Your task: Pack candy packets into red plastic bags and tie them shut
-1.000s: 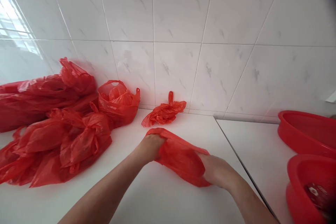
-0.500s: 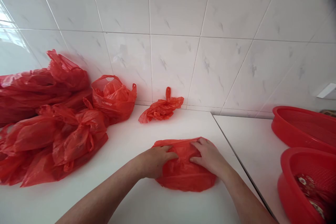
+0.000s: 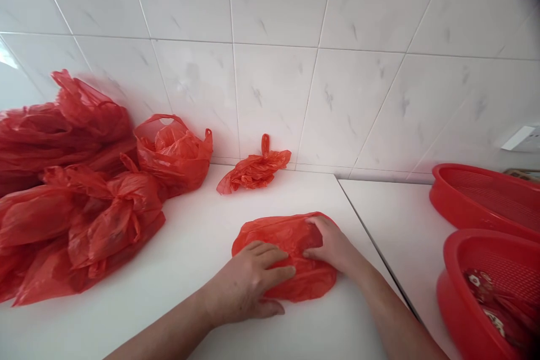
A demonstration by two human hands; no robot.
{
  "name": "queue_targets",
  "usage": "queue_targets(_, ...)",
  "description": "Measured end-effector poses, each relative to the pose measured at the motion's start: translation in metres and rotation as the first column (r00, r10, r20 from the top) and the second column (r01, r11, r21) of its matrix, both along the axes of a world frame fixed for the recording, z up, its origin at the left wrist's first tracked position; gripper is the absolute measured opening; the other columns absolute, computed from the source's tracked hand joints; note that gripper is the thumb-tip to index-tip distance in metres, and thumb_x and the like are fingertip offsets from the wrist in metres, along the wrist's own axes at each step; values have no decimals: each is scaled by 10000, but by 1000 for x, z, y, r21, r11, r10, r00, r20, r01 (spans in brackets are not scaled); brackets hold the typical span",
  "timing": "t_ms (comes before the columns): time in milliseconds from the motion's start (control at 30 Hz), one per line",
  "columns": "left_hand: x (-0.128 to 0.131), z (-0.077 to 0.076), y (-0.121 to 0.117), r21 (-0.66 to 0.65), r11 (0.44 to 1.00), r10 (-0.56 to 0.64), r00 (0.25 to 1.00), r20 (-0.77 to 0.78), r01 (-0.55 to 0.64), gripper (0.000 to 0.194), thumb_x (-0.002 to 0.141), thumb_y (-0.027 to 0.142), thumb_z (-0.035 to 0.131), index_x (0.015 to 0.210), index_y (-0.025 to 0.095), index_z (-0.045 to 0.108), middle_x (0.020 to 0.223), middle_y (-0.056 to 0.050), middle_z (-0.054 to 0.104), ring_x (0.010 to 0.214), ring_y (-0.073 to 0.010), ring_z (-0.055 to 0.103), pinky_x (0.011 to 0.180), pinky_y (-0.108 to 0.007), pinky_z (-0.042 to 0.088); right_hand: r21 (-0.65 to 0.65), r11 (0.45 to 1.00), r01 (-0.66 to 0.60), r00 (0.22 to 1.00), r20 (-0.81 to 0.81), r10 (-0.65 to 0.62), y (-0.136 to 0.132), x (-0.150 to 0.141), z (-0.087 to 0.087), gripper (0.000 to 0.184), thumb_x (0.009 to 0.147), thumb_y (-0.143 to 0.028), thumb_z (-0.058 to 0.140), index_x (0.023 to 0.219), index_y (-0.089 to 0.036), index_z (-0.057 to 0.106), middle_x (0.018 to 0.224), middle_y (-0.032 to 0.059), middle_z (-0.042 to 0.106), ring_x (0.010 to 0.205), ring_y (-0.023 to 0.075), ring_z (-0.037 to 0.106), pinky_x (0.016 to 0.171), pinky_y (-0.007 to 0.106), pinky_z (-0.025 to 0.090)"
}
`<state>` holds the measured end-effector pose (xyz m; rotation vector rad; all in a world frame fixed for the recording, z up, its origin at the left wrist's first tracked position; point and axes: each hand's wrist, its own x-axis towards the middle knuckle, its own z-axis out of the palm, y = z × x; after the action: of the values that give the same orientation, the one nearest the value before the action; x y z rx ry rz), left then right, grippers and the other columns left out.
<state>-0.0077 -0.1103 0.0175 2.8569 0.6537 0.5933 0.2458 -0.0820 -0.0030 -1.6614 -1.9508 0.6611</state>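
A red plastic bag (image 3: 291, 230) lies bunched and flattened on the white tabletop (image 3: 202, 247) in front of me. Over its near left part is my left hand (image 3: 253, 284), open, fingers stretched across the plastic and thumb just off its near edge. My right hand (image 3: 333, 244) rests on the bag's right side. Its fingers curve towards the far edge, with a gap between them and the thumb. Behind the bag, close to the wall, sits a small crumpled red plastic bag (image 3: 255, 171) with one handle loop upright.
Several filled or crumpled red bags (image 3: 97, 214) are heaped at left, beside a red handled bag (image 3: 175, 154). At right stand two red plastic baskets (image 3: 453, 292), the nearer holding printed red packaging (image 3: 493, 304). A seam (image 3: 375, 242) divides the surface; a tiled wall (image 3: 274, 101) rises behind.
My left hand has shifted nearer to me, its thumb now off the bag's near edge. The right hand stays on the bag's right side. The whole view has moved slightly.
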Motion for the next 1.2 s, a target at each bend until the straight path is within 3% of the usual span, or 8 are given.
queue_targets(100,0,-13,4,-40,998,-43,998,-48,42,126,857,259,545,930,234,644,972,-40,644,890,-200,576,867,-359,423,50,999,0,1000,-13,1,3,4,-1,493,699,-408,674,1133,-213,545,1191,49,546,1103,202,503,950,330,399)
queue_targets(167,-1,-18,7,-42,998,-52,998,-38,51,242,897,156,425,837,226,650,907,-35,649,863,-182,581,863,-344,420,101,995,18,999,-41,-14,6,7,-3,284,833,-424,520,1014,-214,584,1090,45,582,1026,182,539,918,319,416)
queue_targets(367,-1,-9,4,-22,999,-47,999,-21,46,308,898,117,375,829,223,656,980,-44,653,889,-191,590,889,-366,424,151,974,168,986,-49,-162,12,14,-9,228,885,-345,418,950,-208,588,1033,51,609,929,176,581,833,313,449)
queue_targets(500,-3,-5,0,94,996,10,1000,0,-10,189,883,290,503,1003,211,626,1157,-88,620,1056,-265,559,982,-447,384,234,949,212,977,-14,-215,6,11,-6,201,893,-324,412,887,-225,588,978,27,613,880,169,569,789,304,431)
queue_targets(667,-12,-15,5,260,940,158,958,240,-220,221,855,235,542,1068,209,594,1241,-122,563,1211,-289,450,1012,-495,365,450,871,196,954,119,-276,-6,-4,10,284,929,-328,352,834,-217,595,849,42,603,803,180,543,713,302,392)
queue_targets(867,-16,-30,19,-115,872,477,776,412,-476,197,884,240,490,1029,259,622,1330,-77,448,1261,-267,385,1012,-490,384,290,957,14,979,191,-72,-10,-25,13,231,898,-315,425,906,-240,643,944,20,639,803,160,580,696,282,430)
queue_targets(1033,-17,-37,31,-511,750,627,699,344,-420,257,883,359,473,1062,273,636,1279,-61,475,1170,-240,487,948,-416,454,72,997,-11,968,249,-7,-7,-25,3,267,835,-313,509,1048,-261,660,1083,45,627,924,199,602,760,320,457)
queue_targets(1200,-18,-37,34,-593,709,644,693,324,-381,390,879,374,460,1253,287,530,1264,-62,491,1102,-216,530,880,-350,477,58,998,-7,965,262,-8,-7,-22,3,316,832,-311,501,1106,-260,651,1129,60,620,970,214,601,773,327,465)
